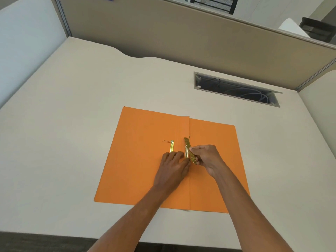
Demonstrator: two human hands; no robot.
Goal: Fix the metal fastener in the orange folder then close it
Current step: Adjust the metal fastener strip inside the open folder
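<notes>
Both forearms reach forward over the desk (72, 124). The left hand (174, 164) lies palm down on the open orange folder (138, 160), fingers flat and together, covering the near end of a brass strip (171, 146). The right hand (207, 157) pinches a tilted brass bar (190, 150) over the fold, just beside the left fingertips. A cable tray (236, 90) holds coiled cables.

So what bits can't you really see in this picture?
All in the head view:
- The near end of the gold strip on the orange folder: the left hand covers it.
- Whether the metal bar in the right hand has caught any prong: too small.
- Inside the cable slot: dark, only some wires show.
- The chair behind the partition: cut off by the top edge.
</notes>
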